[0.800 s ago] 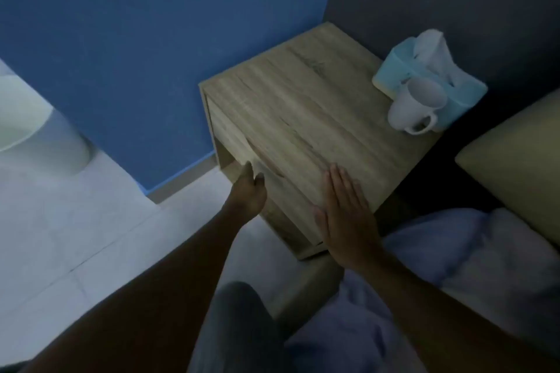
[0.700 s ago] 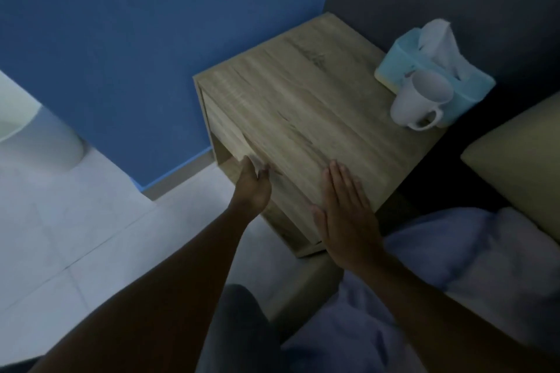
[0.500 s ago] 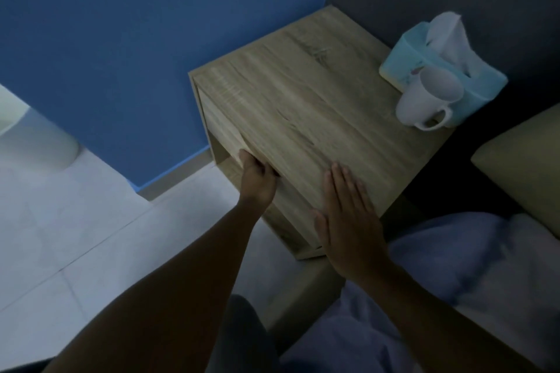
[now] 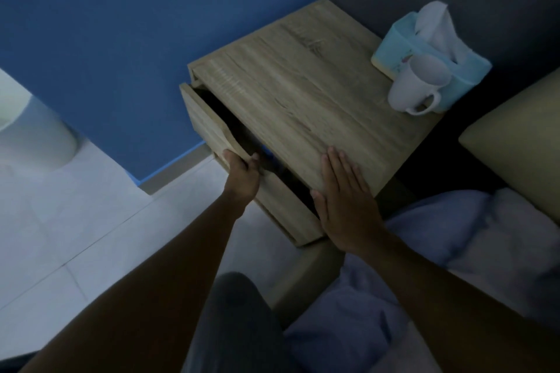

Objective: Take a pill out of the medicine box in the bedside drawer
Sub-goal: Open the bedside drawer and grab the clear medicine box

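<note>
Floor tiles (image 4: 60,221) and a blue wall (image 4: 121,39) fill the left side, with a pale rounded fixture (image 4: 33,130) at the far edge. Next comes the left hand (image 4: 242,174), its fingers (image 4: 254,157) hooked over the scooped top edge of the drawer front (image 4: 206,127) and closed on it, thumb on the outer face. The bedside drawer (image 4: 230,126) stands partly open, showing a dark gap with a faint blue glint inside; the medicine box cannot be made out there, so it is presumably deeper in the shadow. Further right, the right hand (image 4: 344,194) lies flat and open on the near corner of the tabletop (image 4: 303,88), holding nothing, seemingly bracing the nightstand. At the far right stand a white mug (image 4: 415,85) touching a blue tissue box (image 4: 430,51), then a pillow (image 4: 515,136) and rumpled bedding (image 4: 454,236). The step in hand is opening the drawer; next the pull should go on until the inside shows, then a hand must reach in for the box. Half a second ago the drawer was shut with the left hand just gripping; now it has slid out, while the right hand has stayed put.
</note>
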